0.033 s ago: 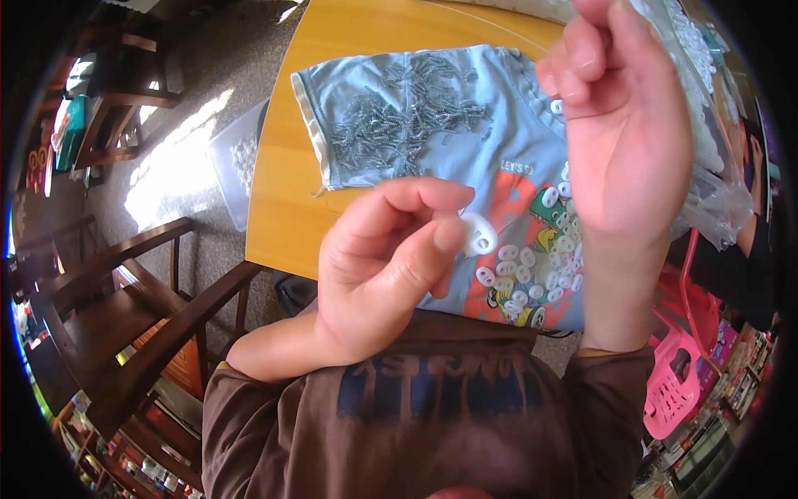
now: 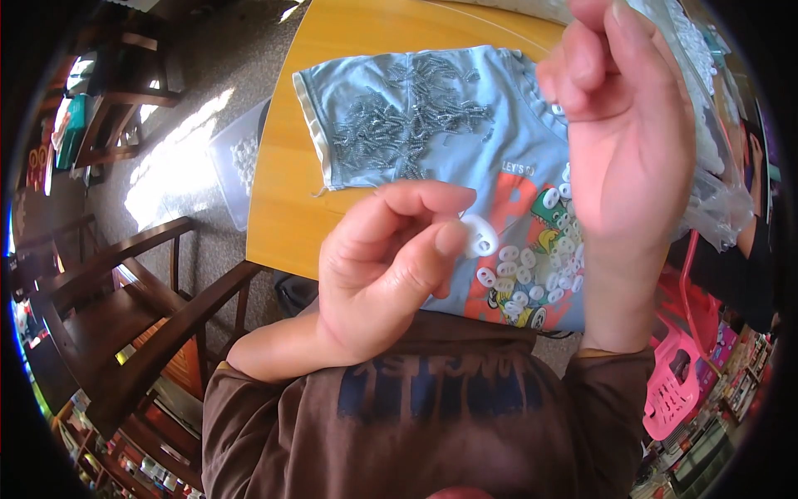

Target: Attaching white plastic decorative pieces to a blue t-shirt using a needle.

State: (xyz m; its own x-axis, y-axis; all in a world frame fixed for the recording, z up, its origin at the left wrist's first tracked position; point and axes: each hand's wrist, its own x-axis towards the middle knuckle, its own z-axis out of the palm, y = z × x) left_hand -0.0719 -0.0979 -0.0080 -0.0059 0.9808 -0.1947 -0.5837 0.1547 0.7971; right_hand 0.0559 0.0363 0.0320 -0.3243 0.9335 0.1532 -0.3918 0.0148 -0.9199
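Between the thumb and fingers of my left hand (image 2: pixel 374 270) is a white oval plastic cord lock (image 2: pixel 481 238) with two holes. My right hand (image 2: pixel 628 133) is raised at the upper right, palm showing and fingers curled in near the top edge. Whatever its fingertips may hold is hidden. Below both hands a light blue printed T-shirt (image 2: pixel 519 141) lies on the table. Many small dark metal springs (image 2: pixel 407 116) are heaped on its left part. Several more white oval pieces (image 2: pixel 525 273) lie scattered over the print, between my two forearms.
The yellow wooden table (image 2: pixel 287 208) has its curved edge at the left. A clear plastic bag (image 2: pixel 719 200) of white pieces is at the right. A clear bin (image 2: pixel 229 166) stands beside the table, a dark wooden chair (image 2: pixel 125 308) at the left, a pink basket (image 2: pixel 675 387) at lower right.
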